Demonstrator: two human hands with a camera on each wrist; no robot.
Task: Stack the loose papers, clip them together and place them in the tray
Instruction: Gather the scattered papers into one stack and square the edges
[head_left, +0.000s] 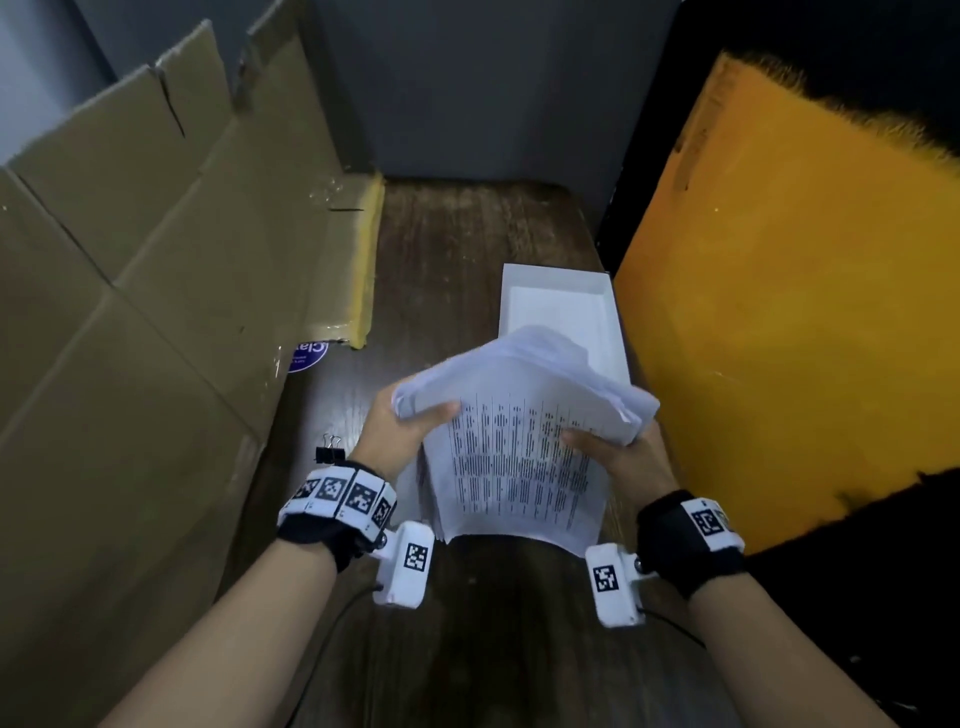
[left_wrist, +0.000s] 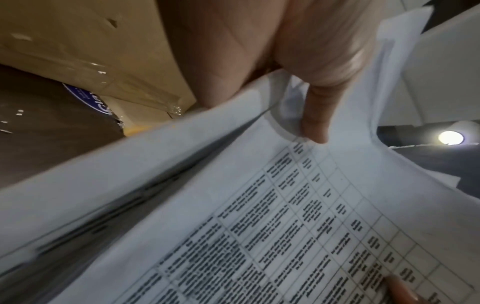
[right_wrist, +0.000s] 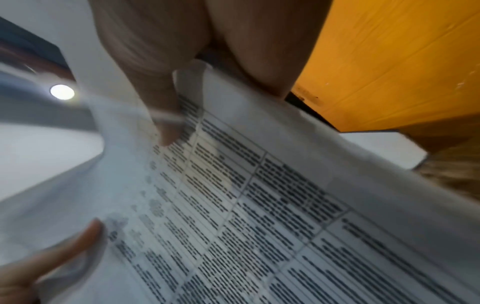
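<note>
While gathered loosely at centre frame, held up off the dark wooden tabletop (head_left: 467, 623): left hand (head_left: 402, 434) and right hand (head_left: 621, 457), each thumb over, fingers under, pinching a side of the sheaf of white printed paper sheets (head_left: 511, 467), probably for squaring ragged edges. Left lying beside the left wrist, within easy reach: small black binder clip (head_left: 330, 452). Waiting open just above the sheaf: shallow white rectangular tray (head_left: 558, 301).
</note>
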